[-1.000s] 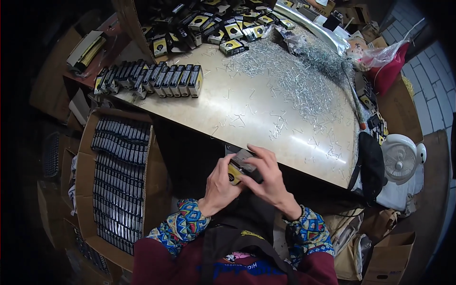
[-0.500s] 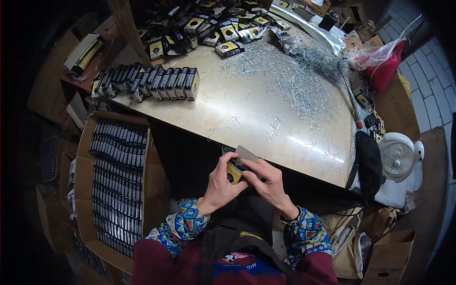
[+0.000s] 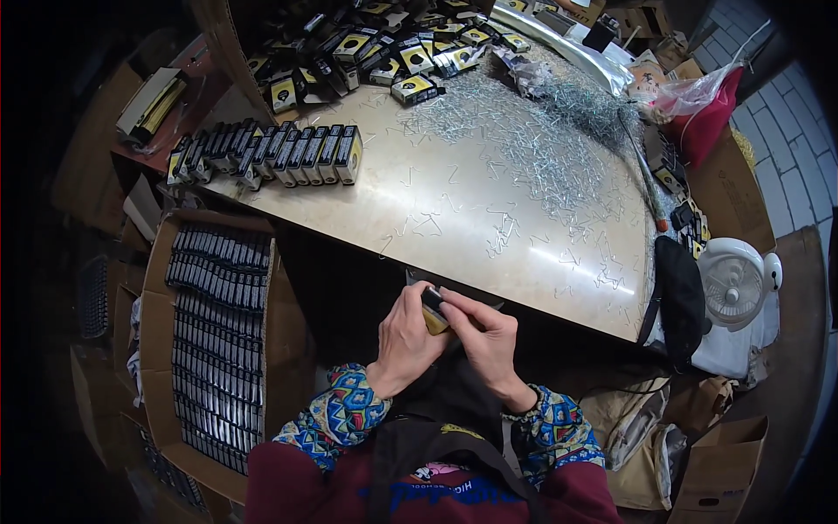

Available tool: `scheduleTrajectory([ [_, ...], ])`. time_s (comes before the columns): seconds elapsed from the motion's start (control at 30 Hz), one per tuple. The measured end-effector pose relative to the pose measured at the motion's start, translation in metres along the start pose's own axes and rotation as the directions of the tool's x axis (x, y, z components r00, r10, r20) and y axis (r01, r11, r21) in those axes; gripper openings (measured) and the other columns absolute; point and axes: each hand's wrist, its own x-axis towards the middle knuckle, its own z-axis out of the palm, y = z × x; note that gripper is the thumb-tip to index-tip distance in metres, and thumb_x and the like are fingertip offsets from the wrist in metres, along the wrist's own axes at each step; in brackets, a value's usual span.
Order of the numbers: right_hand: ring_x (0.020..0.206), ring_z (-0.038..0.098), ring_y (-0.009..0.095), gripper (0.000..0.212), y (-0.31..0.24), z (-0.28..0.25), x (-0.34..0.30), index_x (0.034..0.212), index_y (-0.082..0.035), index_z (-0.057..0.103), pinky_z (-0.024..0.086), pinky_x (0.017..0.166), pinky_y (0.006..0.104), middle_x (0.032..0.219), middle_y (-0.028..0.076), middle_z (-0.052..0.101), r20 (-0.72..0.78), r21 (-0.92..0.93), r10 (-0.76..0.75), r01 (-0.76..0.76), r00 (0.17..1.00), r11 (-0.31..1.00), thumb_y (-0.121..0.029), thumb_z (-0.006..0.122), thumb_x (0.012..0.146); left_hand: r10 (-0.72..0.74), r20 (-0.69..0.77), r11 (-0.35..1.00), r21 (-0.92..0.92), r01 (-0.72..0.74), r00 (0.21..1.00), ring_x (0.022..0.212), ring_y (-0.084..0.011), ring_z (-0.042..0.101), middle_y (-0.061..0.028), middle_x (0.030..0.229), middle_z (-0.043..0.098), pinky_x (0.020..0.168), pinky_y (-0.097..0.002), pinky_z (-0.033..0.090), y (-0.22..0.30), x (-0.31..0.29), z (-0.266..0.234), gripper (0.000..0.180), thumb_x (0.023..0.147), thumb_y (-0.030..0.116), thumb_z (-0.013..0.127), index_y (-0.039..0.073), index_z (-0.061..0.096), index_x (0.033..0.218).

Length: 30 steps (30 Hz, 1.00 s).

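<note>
In front of my chest, just off the table's near edge, I hold a small black and yellow box [image 3: 434,320]. My left hand [image 3: 407,341] wraps round its side, closed. The fingers and thumb of my right hand [image 3: 485,342] are pinched together at the box's black top end. A thin grey edge [image 3: 498,306] juts out beyond the right fingers; most of that piece is hidden. Bent wire hooks [image 3: 502,229] lie scattered on the table [image 3: 349,223] ahead of my hands.
Filled small boxes stand in a row [image 3: 305,155] at the table's left. Loose cartons [image 3: 415,89] heap up behind. A big cardboard box [image 3: 157,349] at left holds packed rows. At right are a white fan [image 3: 731,284], a black cloth [image 3: 679,293] and an open carton [image 3: 720,472].
The flat grey piece that stood up over the box has swung behind my right hand, mostly out of sight. My right fingers have closed onto the box's top end.
</note>
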Motion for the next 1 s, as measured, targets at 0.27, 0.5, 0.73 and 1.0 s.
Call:
scheduleTrajectory([
  [0.27, 0.086, 0.069, 0.020, 0.020, 0.012, 0.009, 0.000, 0.105, 0.006, 0.068, 0.055, 0.078, 0.0286, 0.102, 0.018, 0.070, -0.016, -0.291, -0.435, 0.412, 0.900, 0.864, 0.005, 0.065, 0.085, 0.029, -0.014, 1.000, 0.004, -0.029, 0.999, 0.084, -0.0407, 0.062, -0.0216, 0.098, 0.059, 0.068, -0.0437, 0.051, -0.007, 0.001, 0.002, 0.056, 0.073, 0.013, 0.077, -0.001, 0.044, 0.116],
  [0.5, 0.087, 0.069, 0.036, 0.028, 0.018, -0.018, 0.015, 0.103, 0.010, 0.063, 0.056, 0.076, 0.0385, 0.101, 0.024, 0.067, 0.146, -0.477, -0.701, 0.671, 0.698, 0.568, 0.016, 0.059, 0.076, 0.082, 0.104, 0.994, -0.075, -0.074, 0.991, 0.097, -0.0400, 0.059, -0.0224, 0.105, 0.058, 0.081, -0.0437, 0.048, 0.011, 0.018, -0.002, 0.059, 0.078, 0.016, 0.074, 0.001, 0.041, 0.124],
  [0.73, 0.109, 0.063, 0.028, 0.027, 0.022, -0.072, 0.055, 0.116, 0.008, 0.061, 0.050, 0.092, 0.0338, 0.119, 0.021, 0.064, -0.098, -0.625, -0.651, 0.463, 0.753, 0.629, 0.011, 0.054, 0.090, 0.367, 0.014, 0.929, 0.040, -0.368, 0.930, 0.112, -0.0364, 0.052, -0.0231, 0.121, 0.055, 0.097, -0.0443, 0.038, 0.011, 0.082, -0.002, 0.060, 0.089, 0.023, 0.063, -0.005, 0.040, 0.137],
  [1.0, 0.133, 0.036, 0.044, 0.033, 0.022, -0.082, 0.083, 0.126, 0.001, 0.056, 0.033, 0.109, 0.0476, 0.138, 0.028, 0.045, 0.161, -0.777, -0.515, 0.430, 0.842, 0.460, -0.008, 0.056, 0.094, 0.367, 0.044, 0.695, 0.651, -0.305, 0.929, 0.096, -0.0312, 0.050, -0.0153, 0.100, 0.055, 0.083, -0.0445, 0.038, -0.034, 0.156, -0.041, 0.043, 0.082, 0.019, 0.065, 0.001, 0.055, 0.120],
])
